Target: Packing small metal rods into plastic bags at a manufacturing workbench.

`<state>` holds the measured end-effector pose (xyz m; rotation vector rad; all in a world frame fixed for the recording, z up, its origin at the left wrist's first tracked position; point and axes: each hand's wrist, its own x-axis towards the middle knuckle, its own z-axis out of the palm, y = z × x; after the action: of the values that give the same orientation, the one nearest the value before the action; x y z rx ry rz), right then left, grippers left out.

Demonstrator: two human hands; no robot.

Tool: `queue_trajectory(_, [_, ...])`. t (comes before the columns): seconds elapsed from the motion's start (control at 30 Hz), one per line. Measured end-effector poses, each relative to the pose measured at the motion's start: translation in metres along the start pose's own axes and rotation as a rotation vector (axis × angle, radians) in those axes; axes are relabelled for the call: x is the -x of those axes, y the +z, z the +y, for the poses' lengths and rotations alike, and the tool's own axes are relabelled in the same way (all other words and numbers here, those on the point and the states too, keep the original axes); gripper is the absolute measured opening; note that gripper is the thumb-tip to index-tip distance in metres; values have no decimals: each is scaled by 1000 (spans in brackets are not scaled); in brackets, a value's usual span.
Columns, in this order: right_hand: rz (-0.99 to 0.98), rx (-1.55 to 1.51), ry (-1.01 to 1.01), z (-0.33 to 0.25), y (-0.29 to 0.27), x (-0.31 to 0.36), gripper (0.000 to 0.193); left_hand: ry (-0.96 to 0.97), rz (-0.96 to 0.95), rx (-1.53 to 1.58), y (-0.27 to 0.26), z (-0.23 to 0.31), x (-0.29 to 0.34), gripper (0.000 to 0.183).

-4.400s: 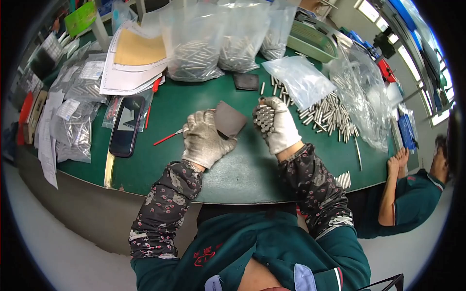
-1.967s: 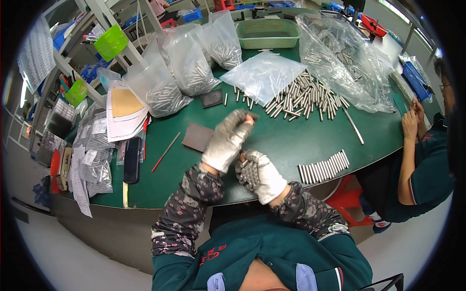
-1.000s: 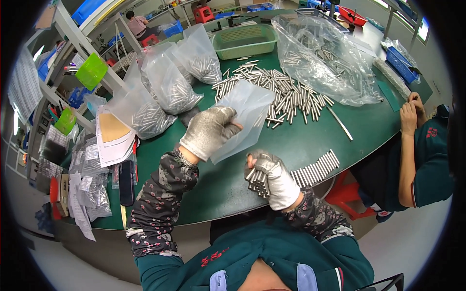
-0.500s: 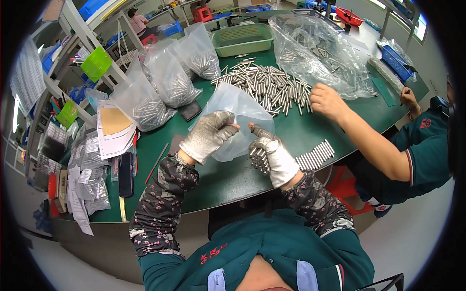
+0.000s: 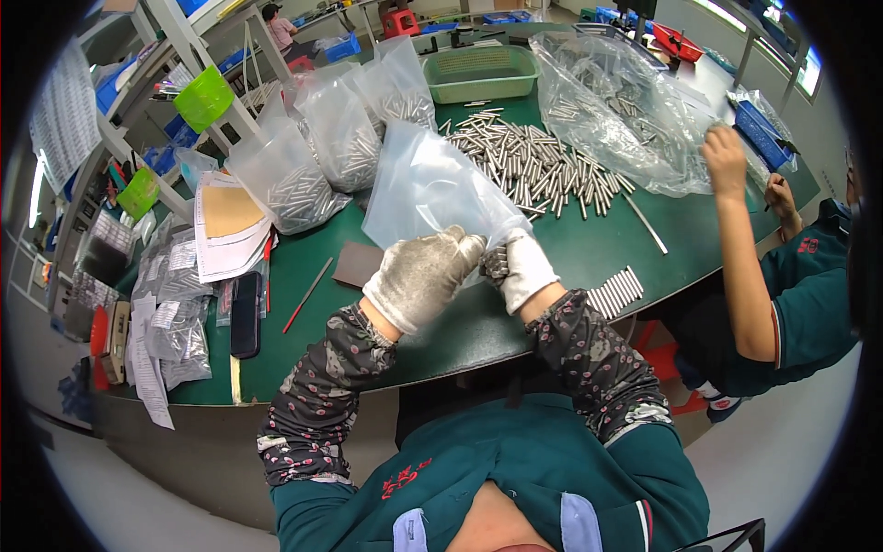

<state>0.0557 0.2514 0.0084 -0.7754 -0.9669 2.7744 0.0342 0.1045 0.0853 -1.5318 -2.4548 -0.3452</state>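
Observation:
My left hand (image 5: 425, 279), in a worn grey-white fingerless glove, is closed on the near edge of a translucent plastic bag (image 5: 430, 189). The bag stands spread out ahead of both hands. Gloved as well, my right hand (image 5: 528, 269) grips a bundle of short metal pins (image 5: 495, 264) at the bag's near right edge. Fingers and plastic partly cover the bundle, so I cannot tell how far the pins are inside the bag. Beyond lies a heap of loose metal pins (image 5: 538, 166). A neat row of pins (image 5: 614, 293) lies to the right of my right hand.
Several filled bags of pins (image 5: 292, 191) stand at left, near papers (image 5: 221, 241) and a phone (image 5: 246, 315). Behind the heap are a green tray (image 5: 480, 75) and a large clear bag (image 5: 616, 110). A thin rod (image 5: 647, 224) and a co-worker's raised hand (image 5: 725, 164) are at right.
My right hand has brought the pin bundle up and left against the bag, and my left hand has moved toward it. The bag now stands spread wider. The co-worker's hand has left the heap.

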Motion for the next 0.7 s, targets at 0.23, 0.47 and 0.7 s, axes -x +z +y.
queue_trajectory(0.23, [-94, -1, 50, 9, 0, -34, 13, -49, -102, 276, 4, -16, 3, 19])
queue_trajectory(0.47, [-497, 1480, -564, 3, 8, -28, 29, -190, -28, 580, 5, -25, 4, 32])
queue_trajectory(0.7, [-287, 493, 114, 12, 30, -46, 26, -159, -143, 613, 4, -36, -6, 37])
